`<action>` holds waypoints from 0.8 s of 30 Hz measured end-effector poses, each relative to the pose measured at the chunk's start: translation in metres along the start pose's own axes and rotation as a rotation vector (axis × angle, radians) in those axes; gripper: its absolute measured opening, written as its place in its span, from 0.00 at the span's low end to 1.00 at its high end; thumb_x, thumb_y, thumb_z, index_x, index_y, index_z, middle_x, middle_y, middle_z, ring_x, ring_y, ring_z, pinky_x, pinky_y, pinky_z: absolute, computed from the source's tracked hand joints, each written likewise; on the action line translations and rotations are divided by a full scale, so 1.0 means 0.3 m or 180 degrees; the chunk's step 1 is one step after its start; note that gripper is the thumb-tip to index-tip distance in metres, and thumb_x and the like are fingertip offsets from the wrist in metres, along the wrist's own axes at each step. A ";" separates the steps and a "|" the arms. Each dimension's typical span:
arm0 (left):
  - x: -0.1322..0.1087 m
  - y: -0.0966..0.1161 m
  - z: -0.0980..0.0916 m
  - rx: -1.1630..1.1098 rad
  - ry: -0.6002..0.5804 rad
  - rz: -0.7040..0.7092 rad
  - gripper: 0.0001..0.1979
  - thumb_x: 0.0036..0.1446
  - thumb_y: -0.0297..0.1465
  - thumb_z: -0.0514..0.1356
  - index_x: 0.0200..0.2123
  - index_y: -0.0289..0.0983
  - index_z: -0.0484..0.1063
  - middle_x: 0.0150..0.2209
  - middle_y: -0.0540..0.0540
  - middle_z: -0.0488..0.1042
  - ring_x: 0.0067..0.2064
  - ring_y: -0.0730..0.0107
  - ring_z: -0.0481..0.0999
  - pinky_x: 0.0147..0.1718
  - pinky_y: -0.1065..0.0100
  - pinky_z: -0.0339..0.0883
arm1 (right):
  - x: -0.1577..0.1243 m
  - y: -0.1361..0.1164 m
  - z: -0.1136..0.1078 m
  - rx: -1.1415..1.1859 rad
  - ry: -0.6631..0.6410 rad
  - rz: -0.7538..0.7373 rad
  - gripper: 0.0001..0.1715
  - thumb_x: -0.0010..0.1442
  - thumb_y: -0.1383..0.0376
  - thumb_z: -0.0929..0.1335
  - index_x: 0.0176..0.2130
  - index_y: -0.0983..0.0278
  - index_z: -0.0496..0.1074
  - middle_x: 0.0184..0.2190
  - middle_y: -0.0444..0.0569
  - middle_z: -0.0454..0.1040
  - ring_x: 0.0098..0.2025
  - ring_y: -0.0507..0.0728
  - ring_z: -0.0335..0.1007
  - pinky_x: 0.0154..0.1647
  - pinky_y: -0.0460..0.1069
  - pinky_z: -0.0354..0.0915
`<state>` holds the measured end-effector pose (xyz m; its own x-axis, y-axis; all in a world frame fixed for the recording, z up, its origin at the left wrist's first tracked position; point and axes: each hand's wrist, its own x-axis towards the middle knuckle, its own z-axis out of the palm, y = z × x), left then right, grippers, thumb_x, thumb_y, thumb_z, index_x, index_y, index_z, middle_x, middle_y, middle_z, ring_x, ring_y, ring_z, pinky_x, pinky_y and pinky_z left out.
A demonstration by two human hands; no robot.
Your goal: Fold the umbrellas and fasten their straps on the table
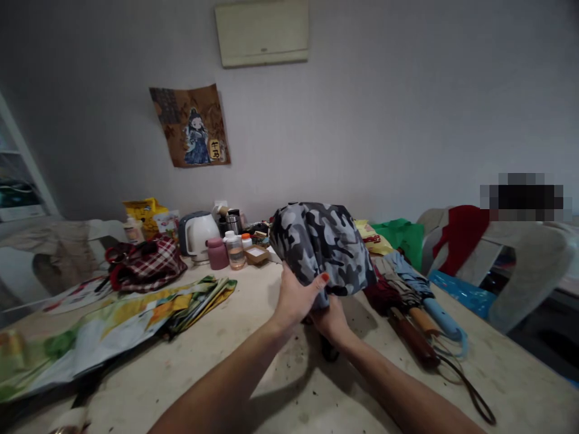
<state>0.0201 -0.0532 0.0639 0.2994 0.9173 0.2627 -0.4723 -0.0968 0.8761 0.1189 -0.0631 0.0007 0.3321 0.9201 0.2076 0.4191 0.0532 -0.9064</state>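
A grey, black and white camouflage umbrella (325,241) is held up over the table, its canopy loosely bunched and bulging. My left hand (298,298) grips the lower left of the fabric, thumb laid across it. Beneath the canopy my right hand (332,319) is closed around its base, with the fingers partly hidden by cloth. A dark piece (329,349), seemingly the umbrella's handle, shows below my right hand. To the right lie several folded umbrellas, among them one with a brown handle (414,340) and one with a light blue handle (443,319).
A patterned yellow-green umbrella (136,319) lies spread on the left of the table (203,367). Behind stand a plaid bag (151,265), a white kettle (201,235), a pink jar (218,253) and small bottles (236,252). A green bag (402,238) and chairs (534,271) are at right.
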 end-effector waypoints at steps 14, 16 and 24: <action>0.096 -0.026 -0.108 0.0175 0.0354 0.0090 0.18 0.25 0.17 0.55 0.26 0.34 0.73 0.25 0.51 0.76 0.30 0.68 0.71 0.33 0.68 0.65 | -0.006 -0.050 -0.024 -0.0637 -0.0404 0.0070 0.09 0.44 0.67 0.69 0.17 0.65 0.64 0.16 0.43 0.61 0.23 0.50 0.56 0.24 0.46 0.49; 0.098 -0.029 -0.106 -0.0095 0.0424 0.0015 0.18 0.24 0.18 0.56 0.25 0.34 0.73 0.23 0.52 0.75 0.28 0.69 0.70 0.32 0.68 0.65 | -0.010 -0.047 -0.029 -0.0085 -0.0689 0.0247 0.10 0.41 0.66 0.70 0.18 0.65 0.64 0.16 0.41 0.61 0.23 0.49 0.55 0.24 0.45 0.49; 0.074 -0.004 -0.087 -0.0428 0.0155 -0.0267 0.19 0.24 0.19 0.62 0.28 0.33 0.73 0.24 0.50 0.77 0.25 0.71 0.71 0.26 0.70 0.64 | -0.019 -0.006 -0.067 0.2505 -0.2747 0.1215 0.21 0.32 0.65 0.74 0.31 0.69 0.72 0.20 0.41 0.67 0.21 0.46 0.59 0.24 0.42 0.53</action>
<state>0.0056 -0.0226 0.0581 0.3033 0.9379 0.1682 -0.5551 0.0305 0.8312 0.1332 -0.0762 0.0084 -0.4715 0.8672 -0.1600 -0.3060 -0.3311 -0.8926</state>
